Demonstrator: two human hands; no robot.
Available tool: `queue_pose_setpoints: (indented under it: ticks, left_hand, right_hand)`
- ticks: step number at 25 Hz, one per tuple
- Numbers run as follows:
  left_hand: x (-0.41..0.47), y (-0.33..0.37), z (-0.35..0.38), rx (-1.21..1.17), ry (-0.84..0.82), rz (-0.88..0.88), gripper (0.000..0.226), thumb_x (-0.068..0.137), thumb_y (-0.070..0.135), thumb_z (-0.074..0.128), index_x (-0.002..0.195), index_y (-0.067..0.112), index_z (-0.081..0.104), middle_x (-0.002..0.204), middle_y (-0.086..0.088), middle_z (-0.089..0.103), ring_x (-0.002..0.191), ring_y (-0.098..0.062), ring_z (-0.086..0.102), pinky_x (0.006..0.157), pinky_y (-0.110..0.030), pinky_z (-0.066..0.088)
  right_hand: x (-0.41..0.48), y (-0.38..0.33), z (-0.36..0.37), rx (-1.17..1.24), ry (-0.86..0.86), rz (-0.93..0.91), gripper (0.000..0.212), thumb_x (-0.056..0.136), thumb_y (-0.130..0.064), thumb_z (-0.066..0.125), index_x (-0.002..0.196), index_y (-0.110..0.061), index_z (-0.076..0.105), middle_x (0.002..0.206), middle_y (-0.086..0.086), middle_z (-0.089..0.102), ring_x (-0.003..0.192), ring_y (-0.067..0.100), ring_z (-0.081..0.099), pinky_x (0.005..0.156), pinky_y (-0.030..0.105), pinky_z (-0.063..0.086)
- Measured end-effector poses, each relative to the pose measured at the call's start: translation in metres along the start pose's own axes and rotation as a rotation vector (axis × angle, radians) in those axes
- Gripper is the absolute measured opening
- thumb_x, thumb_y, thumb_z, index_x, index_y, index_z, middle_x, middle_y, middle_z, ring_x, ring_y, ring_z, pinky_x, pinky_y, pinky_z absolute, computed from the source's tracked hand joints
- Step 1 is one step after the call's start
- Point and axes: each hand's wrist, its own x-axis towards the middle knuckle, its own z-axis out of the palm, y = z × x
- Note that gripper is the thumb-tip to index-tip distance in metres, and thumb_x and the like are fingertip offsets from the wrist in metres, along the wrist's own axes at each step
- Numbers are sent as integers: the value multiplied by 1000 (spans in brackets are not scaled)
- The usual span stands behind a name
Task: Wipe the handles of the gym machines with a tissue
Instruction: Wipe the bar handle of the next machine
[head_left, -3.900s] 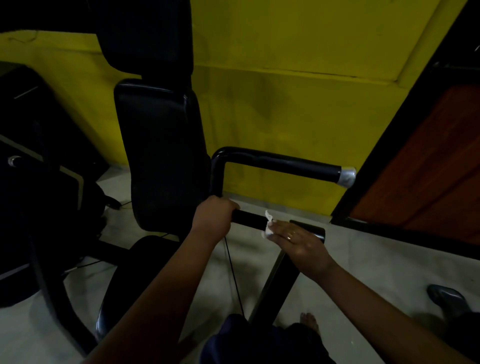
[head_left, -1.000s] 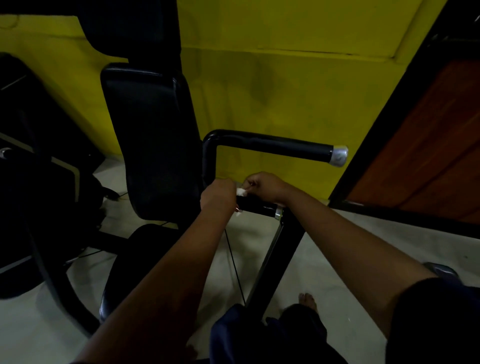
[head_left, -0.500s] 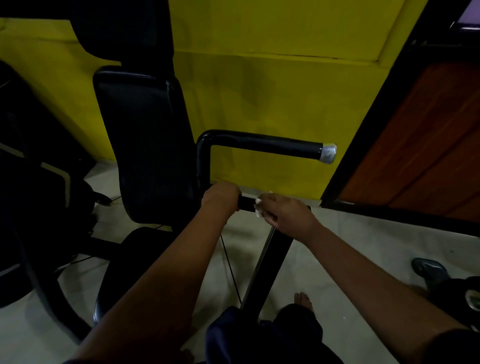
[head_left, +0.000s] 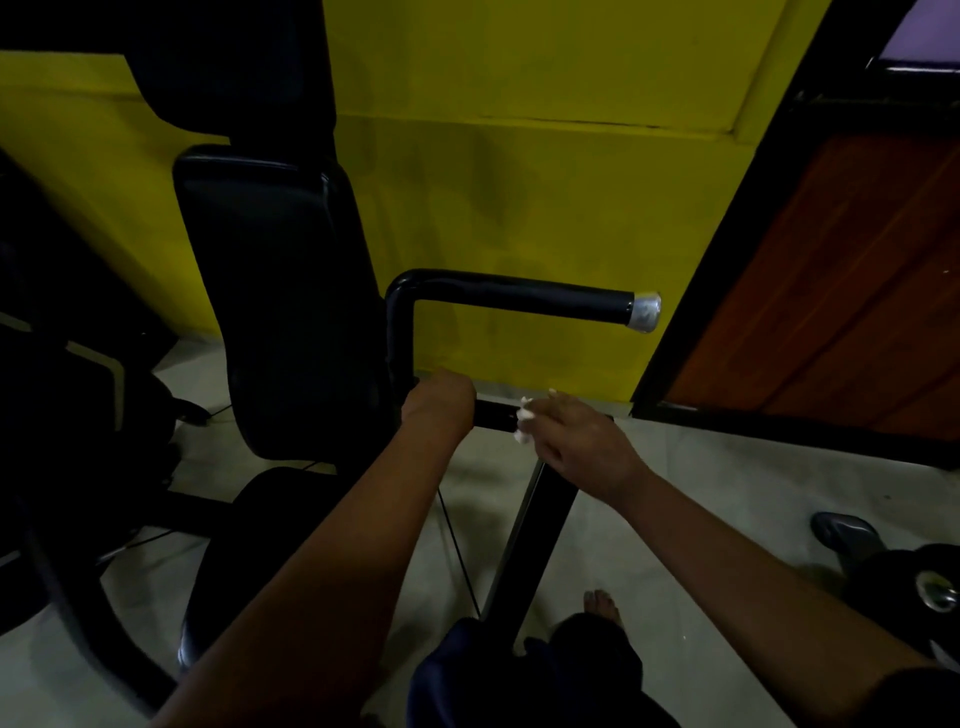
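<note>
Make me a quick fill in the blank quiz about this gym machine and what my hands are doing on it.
The left hand grips the lower handle, while the right hand holds a ____ tissue against it.
The upper handle ends in a ____ cap.
The wall behind the back pad is ____.
Missing words: white; silver; yellow.

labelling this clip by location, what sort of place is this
Probably a gym: a padded black backrest, a bent machine handle with a silver end cap, and what looks like a weight plate on the floor.
</note>
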Motion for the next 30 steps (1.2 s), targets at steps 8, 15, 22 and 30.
queue_pose_setpoints:
  ticks: [8, 15, 22, 30]
  left_hand:
    - [1, -1, 2, 62, 16, 32, 29, 88, 7, 62, 117, 8, 65, 121, -15, 60, 112, -30, 59, 88, -38, 50]
    - [1, 0, 0, 50, -3, 19, 29, 89, 6, 61, 118, 5, 64, 122, -18, 59, 111, -32, 59, 89, -41, 50]
    - [-4, 0, -13, 22, -31, 2, 37, 81, 1, 68, 118, 8, 66, 117, -14, 63, 111, -30, 60, 90, -41, 53]
    - [3, 2, -8, 65, -38, -53, 31, 86, 11, 64, 117, 16, 66, 120, -10, 60, 110, -28, 59, 84, -37, 51]
  right_hand:
    - [60, 11, -12, 214, -406, 719, 25, 88, -32, 63, 87, -7, 67, 89, 11, 68, 87, 29, 63, 75, 33, 47]
    - [16, -3, -10, 74, -108, 363, 10, 85, -20, 54, 88, -15, 62, 69, 7, 64, 65, 27, 58, 55, 31, 37]
    - [94, 20, -12, 505, -1022, 954, 31, 97, -12, 39, 83, 2, 63, 87, 21, 62, 69, 30, 57, 63, 30, 46]
    - [32, 8, -4, -17, -222, 364, 21, 95, -28, 49, 95, -10, 60, 80, 12, 63, 75, 32, 57, 60, 33, 35]
